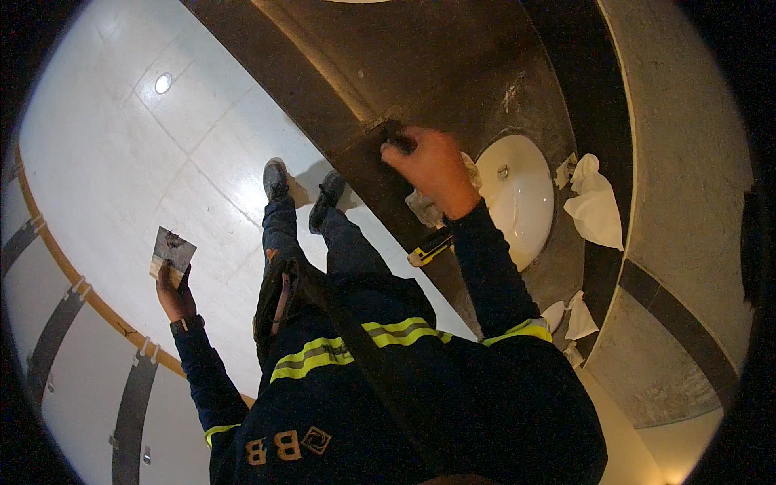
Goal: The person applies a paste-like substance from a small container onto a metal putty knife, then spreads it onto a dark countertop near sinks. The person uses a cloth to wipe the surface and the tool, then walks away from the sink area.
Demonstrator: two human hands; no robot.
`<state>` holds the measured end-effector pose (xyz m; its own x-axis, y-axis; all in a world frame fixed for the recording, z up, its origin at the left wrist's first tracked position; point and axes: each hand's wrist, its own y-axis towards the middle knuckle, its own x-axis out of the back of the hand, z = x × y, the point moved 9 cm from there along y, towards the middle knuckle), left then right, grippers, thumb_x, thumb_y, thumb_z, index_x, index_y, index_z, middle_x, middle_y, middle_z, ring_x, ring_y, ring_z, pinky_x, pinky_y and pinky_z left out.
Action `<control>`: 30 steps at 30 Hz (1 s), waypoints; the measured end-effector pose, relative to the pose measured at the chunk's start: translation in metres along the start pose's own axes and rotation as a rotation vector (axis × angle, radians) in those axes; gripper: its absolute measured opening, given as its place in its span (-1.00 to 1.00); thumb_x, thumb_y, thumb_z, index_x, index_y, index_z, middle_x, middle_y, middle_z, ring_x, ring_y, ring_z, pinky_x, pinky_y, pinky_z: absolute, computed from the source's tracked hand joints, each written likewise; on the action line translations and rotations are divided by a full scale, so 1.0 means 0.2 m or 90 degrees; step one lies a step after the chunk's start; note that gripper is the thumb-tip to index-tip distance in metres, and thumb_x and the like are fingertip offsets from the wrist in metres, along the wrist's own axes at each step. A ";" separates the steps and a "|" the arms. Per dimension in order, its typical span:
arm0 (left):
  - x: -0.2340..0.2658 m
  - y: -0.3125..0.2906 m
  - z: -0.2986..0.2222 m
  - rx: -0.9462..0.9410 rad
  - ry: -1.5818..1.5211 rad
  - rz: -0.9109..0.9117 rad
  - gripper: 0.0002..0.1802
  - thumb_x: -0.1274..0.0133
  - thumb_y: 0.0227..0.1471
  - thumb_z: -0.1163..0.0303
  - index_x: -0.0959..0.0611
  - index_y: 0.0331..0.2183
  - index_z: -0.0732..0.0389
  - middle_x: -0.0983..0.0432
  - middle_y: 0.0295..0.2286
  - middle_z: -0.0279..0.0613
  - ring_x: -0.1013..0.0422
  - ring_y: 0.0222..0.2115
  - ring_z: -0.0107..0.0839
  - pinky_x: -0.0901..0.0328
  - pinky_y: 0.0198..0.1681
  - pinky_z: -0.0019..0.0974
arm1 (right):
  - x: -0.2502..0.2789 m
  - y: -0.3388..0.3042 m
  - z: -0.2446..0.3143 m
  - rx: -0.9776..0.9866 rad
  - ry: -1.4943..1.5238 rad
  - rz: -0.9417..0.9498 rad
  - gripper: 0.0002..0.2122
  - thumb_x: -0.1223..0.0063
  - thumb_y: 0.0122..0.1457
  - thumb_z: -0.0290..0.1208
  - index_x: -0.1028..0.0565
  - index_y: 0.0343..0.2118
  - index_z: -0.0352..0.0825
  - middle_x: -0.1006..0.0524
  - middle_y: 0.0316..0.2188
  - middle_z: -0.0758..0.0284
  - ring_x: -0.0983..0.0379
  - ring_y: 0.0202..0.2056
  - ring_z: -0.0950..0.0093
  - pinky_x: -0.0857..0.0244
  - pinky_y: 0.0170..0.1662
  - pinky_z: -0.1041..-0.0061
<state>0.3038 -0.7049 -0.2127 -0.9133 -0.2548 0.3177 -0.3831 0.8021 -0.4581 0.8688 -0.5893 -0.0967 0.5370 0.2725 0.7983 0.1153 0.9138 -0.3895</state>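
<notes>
My left hand is closed around the lower end of a flat, light-coloured rectangular plate, which has a dark smear of paste on its face. It is held out over the floor, away from the counter. Over the dark brown countertop, my right hand grips a putty knife by its dark handle. The blade appears to touch the counter at the end of a lighter strip; its edge is hard to make out. Crumpled clear plastic lies under and beside my right wrist.
A white oval basin is set in the counter, right of my right hand. A yellow and black utility knife lies near the counter's front edge. White crumpled sheets rest by the wall. Pale floor tiles stretch left towards cubicle doors.
</notes>
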 end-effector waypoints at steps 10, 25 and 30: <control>0.00 0.01 0.03 0.096 -0.149 -0.034 -0.53 -0.11 -0.12 0.69 -0.41 -0.09 0.42 -0.32 -0.06 -0.08 -0.28 -0.07 -0.35 -0.26 0.03 -0.30 | 0.11 -0.01 0.04 -0.004 0.022 -0.117 -0.62 -0.14 -0.14 -0.08 -0.55 -0.38 -0.33 -0.53 -0.49 0.05 -0.48 -0.43 0.06 -0.37 -0.32 0.19; 0.03 0.04 0.08 0.086 -0.125 -0.030 -0.50 -0.18 -0.14 0.62 -0.43 -0.09 0.38 -0.36 -0.07 -0.10 -0.29 -0.07 -0.34 -0.24 0.01 -0.32 | -0.14 -0.08 0.16 0.045 -0.001 -0.008 -0.59 -0.19 -0.12 -0.16 -0.54 -0.31 -0.43 -0.53 -0.46 0.00 -0.50 -0.37 0.15 -0.37 -0.28 0.29; 0.02 0.03 0.07 0.119 -0.218 -0.042 -0.51 -0.19 -0.14 0.58 -0.44 -0.10 0.39 -0.39 -0.09 -0.06 -0.31 -0.08 -0.31 -0.24 0.01 -0.30 | -0.19 -0.12 0.20 0.038 0.005 0.044 -0.59 -0.20 -0.12 -0.18 -0.54 -0.30 -0.45 -0.53 -0.45 0.01 -0.50 -0.38 0.14 -0.37 -0.27 0.28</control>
<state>0.2964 -0.7097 -0.2262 -0.8672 -0.4930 0.0700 -0.4316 0.6741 -0.5995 0.8126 -0.6090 -0.0994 0.5487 0.3336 0.7666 0.0280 0.9091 -0.4156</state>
